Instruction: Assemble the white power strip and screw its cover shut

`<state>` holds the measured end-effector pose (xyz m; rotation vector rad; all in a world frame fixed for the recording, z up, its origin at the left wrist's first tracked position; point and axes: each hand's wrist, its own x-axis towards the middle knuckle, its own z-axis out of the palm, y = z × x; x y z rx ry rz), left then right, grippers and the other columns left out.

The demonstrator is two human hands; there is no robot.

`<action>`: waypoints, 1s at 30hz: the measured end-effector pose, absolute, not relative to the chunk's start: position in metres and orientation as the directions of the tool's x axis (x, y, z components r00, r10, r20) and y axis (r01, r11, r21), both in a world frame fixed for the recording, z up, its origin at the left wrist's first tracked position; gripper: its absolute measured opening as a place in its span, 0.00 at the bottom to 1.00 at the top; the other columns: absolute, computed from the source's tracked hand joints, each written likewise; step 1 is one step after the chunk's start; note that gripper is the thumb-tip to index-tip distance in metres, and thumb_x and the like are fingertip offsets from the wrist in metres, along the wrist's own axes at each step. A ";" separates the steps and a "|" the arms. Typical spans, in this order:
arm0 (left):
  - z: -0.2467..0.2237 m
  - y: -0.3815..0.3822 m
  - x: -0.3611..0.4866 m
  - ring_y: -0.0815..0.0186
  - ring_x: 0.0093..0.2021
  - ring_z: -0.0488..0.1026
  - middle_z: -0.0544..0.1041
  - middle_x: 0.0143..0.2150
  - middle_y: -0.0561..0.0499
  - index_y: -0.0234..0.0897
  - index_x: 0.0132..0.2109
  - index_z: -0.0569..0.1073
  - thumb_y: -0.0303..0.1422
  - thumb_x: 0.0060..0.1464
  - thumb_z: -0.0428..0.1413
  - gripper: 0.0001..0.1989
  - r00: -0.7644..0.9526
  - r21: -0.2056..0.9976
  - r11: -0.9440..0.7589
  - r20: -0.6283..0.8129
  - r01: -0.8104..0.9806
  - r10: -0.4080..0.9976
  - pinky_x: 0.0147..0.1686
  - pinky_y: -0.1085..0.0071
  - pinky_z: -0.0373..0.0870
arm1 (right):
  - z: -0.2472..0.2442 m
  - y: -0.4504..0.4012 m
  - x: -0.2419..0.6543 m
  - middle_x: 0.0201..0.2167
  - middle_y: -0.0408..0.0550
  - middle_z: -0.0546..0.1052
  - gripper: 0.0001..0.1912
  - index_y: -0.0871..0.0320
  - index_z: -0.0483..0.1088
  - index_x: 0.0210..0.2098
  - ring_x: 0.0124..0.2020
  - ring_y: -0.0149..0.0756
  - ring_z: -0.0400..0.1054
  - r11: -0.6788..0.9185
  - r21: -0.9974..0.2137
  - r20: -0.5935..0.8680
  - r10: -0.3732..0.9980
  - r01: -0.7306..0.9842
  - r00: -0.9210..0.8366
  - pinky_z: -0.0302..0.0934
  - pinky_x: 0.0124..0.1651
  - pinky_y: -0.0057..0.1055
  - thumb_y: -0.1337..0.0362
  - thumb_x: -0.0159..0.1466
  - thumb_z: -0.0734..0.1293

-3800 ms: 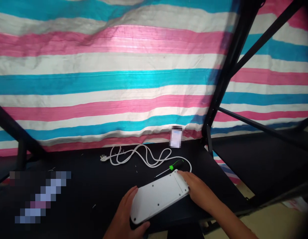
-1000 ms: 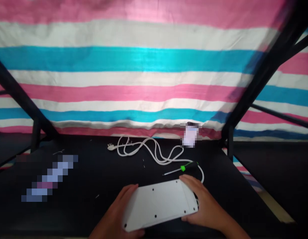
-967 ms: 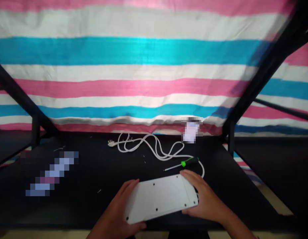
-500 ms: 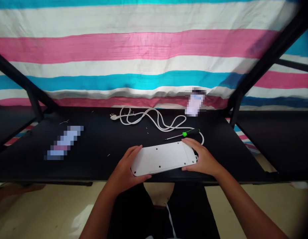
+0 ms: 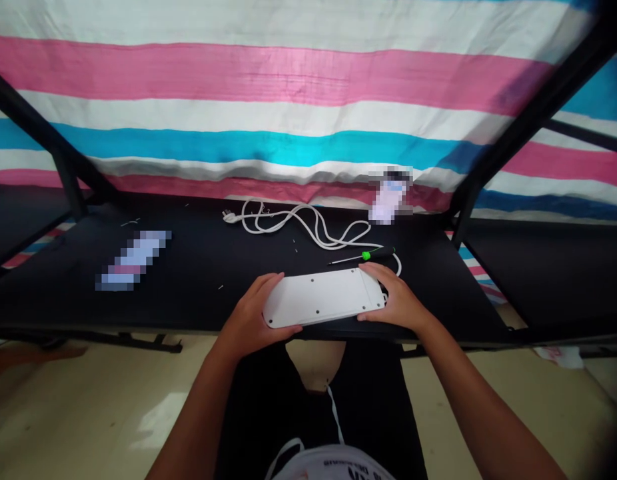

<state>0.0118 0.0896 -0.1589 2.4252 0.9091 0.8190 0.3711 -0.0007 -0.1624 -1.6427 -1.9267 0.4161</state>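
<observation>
A white power strip (image 5: 322,297) lies underside up near the front edge of a black table (image 5: 198,280), with small screw holes showing. My left hand (image 5: 248,321) grips its left end and my right hand (image 5: 396,301) grips its right end. Its white cord (image 5: 308,227) runs in loops from the right end to a plug at the back of the table. A screwdriver (image 5: 364,256) with a green and black handle lies just behind the strip, close to my right hand.
A blurred long object (image 5: 133,259) lies on the table's left part and a blurred small object (image 5: 388,195) stands at the back. Tiny screws (image 5: 295,247) lie near the cord. Black frame bars (image 5: 518,127) and a striped tarp (image 5: 268,87) surround the table.
The view has tilted down, so my arms, lap and the floor now show. Both hands have kept hold of the power strip, which sits flatter and closer to the table's front edge.
</observation>
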 end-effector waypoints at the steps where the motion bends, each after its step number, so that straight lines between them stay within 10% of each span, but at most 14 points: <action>1: -0.159 0.089 0.012 0.49 0.66 0.71 0.68 0.67 0.38 0.38 0.71 0.62 0.47 0.53 0.71 0.46 0.611 0.564 -0.696 0.379 0.444 0.696 0.68 0.51 0.68 | -0.163 -0.001 0.371 0.71 0.58 0.67 0.56 0.55 0.63 0.72 0.73 0.56 0.60 0.205 -0.567 0.225 0.970 0.798 -0.090 0.53 0.75 0.51 0.42 0.50 0.82; 30: -0.164 0.086 0.008 0.44 0.67 0.69 0.66 0.66 0.34 0.37 0.72 0.59 0.44 0.50 0.72 0.49 0.628 0.591 -0.711 0.399 0.381 0.668 0.66 0.47 0.69 | -0.165 -0.001 0.375 0.72 0.56 0.67 0.54 0.51 0.61 0.73 0.71 0.59 0.63 0.222 -0.533 0.225 0.967 0.816 -0.116 0.58 0.72 0.57 0.44 0.54 0.81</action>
